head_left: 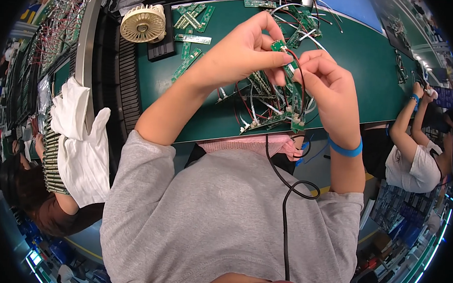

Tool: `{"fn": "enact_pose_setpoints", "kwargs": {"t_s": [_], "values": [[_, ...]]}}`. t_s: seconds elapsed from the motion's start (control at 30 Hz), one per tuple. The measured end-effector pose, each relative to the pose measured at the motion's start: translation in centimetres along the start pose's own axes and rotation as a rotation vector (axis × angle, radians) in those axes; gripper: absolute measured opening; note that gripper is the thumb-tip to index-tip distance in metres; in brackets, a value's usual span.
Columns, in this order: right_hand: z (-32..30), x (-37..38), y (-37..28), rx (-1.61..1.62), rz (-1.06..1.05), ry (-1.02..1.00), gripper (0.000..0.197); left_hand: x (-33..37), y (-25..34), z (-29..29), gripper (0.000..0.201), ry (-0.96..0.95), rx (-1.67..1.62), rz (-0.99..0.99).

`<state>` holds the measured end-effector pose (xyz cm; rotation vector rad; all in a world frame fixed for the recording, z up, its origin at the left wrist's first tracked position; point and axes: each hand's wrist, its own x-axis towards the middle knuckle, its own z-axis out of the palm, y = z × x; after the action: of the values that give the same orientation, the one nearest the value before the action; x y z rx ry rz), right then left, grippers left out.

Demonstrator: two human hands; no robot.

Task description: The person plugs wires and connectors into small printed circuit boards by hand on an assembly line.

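Observation:
My left hand (256,53) pinches a narrow green circuit board (278,45) near its upper end, thumb on the face and fingers behind. Close beside it, my right hand (324,85) has its thumb and fingers pressed together at the board's right side, by a red and black wire (300,68) that curves off it. What sits between those fingertips is too small to make out. Under both hands lies a pile of wired boards (260,84) with white connectors at their ends. More boards with wires (306,28) lie just beyond my hands.
Loose boards (191,16) lie at the far left of the green table (163,82). A cream round fan (143,24) stands on a black box (161,48). White gloves (85,149) hang over a rack at left. A co-worker (415,156) sits to the right, another at the left.

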<state>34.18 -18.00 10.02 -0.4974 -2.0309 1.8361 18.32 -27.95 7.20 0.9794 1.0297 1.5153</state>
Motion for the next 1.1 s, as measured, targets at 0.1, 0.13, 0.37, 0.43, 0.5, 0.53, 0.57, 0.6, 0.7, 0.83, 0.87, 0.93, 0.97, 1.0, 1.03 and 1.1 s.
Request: {"fn": "enact_pose_setpoints", "kwargs": {"t_s": [0.1,0.13,0.37,0.43,0.5,0.53,0.57,0.6,0.7,0.83,0.87,0.93,0.97,1.0,1.03,1.1], "values": [[0.3,-0.3,-0.1,-0.055,-0.018,0.033,0.007,0.3,-1.3,0.5,0.023,0.011,-0.04,0.024],[0.3,-0.4,0.0,-0.082,-0.021,0.04,0.007,0.3,-1.4,0.6,0.024,0.013,-0.022,-0.001],[-1.4,1.8,0.8,-0.591,-0.064,0.114,0.018,0.8,-2.0,-2.3,0.044,-0.093,0.644,-0.03],[-4.5,5.1,2.9,-0.753,-0.276,0.296,0.022,1.0,-1.0,-3.4,0.055,-0.133,0.821,-0.108],[-7.2,8.8,4.9,-0.871,-0.263,0.422,0.028,1.1,-0.7,-5.1,0.049,-0.113,0.735,-0.028],[-8.7,11.0,6.6,-0.916,-0.289,0.444,0.03,1.2,-0.1,-5.6,0.04,-0.055,0.609,-0.007],[-10.0,12.8,8.2,-0.96,-0.314,0.467,0.032,0.9,1.1,-5.8,0.031,0.012,0.576,0.028],[-10.5,14.4,9.4,-0.955,-0.32,0.463,0.032,1.0,0.9,-7.1,0.025,0.083,0.589,0.041],[-10.7,17.0,10.4,-0.945,-0.255,0.419,0.03,0.7,-0.6,-11.2,0.022,0.288,1.311,-0.019],[-10.4,17.2,9.6,-0.927,-0.196,0.476,0.027,0.5,-2.1,-11.8,0.019,0.191,1.476,-0.486],[-10.6,16.9,9.1,-0.832,-0.216,0.56,0.027,0.5,-2.8,-11.8,0.02,0.243,1.531,-0.515],[-11.6,16.5,8.1,-0.671,-0.267,0.641,0.026,0.9,-3.0,-11.8,0.022,0.272,1.575,-0.613],[-12.3,16.2,7.8,-0.475,-0.317,0.618,0.025,1.0,-3.1,-11.9,0.022,0.267,1.573,-0.609],[-12.7,15.9,7.3,-0.279,-0.367,0.594,0.023,0.9,-3.2,-12.3,0.021,0.274,1.574,-0.57],[-11.9,15.1,5.9,-0.05,-0.359,0.587,0.021,0.7,-3.2,-12.6,0.021,0.294,1.578,-0.541],[-11.2,14.3,4.0,0.143,-0.445,0.558,0.021,0.5,-3.6,-13.7,0.02,0.281,1.551,-0.557]]}}
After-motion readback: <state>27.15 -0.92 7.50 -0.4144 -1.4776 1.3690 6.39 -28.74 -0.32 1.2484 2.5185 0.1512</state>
